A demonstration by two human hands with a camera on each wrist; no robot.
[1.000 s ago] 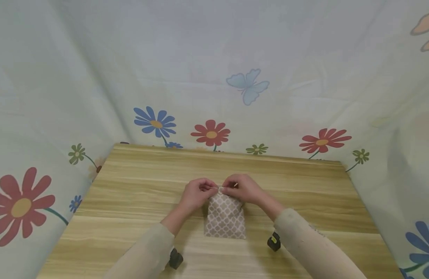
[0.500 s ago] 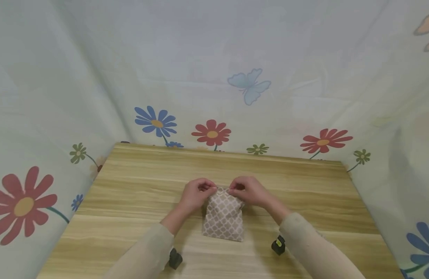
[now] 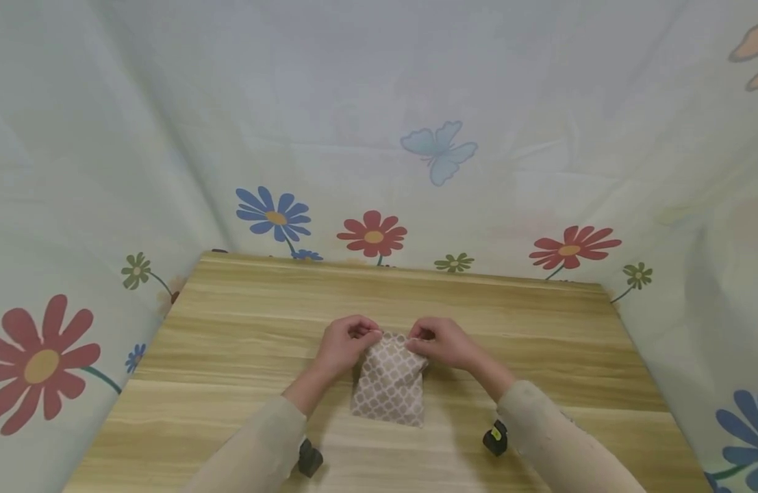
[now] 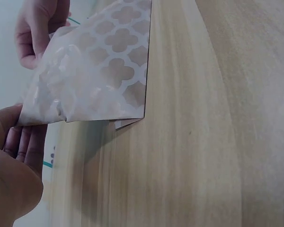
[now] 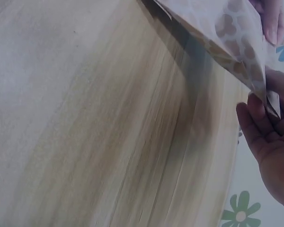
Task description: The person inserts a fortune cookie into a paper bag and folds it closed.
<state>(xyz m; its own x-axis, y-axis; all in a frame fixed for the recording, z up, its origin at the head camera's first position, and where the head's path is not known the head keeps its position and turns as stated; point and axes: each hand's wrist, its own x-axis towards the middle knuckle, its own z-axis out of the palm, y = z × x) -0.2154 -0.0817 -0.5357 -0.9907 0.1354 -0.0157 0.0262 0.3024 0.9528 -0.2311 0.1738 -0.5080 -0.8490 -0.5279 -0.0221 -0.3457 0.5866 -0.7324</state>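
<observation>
A small beige paper bag point(image 3: 391, 387) with a white lattice pattern stands on the wooden table, tilted, its top edge away from me in the head view. My left hand point(image 3: 344, 346) pinches its top left corner between thumb and fingers. At the top right corner, my right hand point(image 3: 446, 342) pinches the paper. The left wrist view shows the bag's creased upper part point(image 4: 68, 90) stretched between both hands. In the right wrist view, the paper's folded edge point(image 5: 272, 106) lies between the thumb and fingers of the right hand point(image 5: 270, 137). What the bag contains is hidden.
The wood-grain table point(image 3: 243, 329) runs back to a pale curtain point(image 3: 329, 137) printed with flowers and a butterfly. More of this cloth hangs at both sides. A black wrist device point(image 3: 309, 457) sits under the left sleeve, another black device point(image 3: 496, 438) by the right.
My right hand has moved right and slightly nearer, away from the left hand, so more of the bag's top edge shows between them. The bag's lower end has swung slightly left.
</observation>
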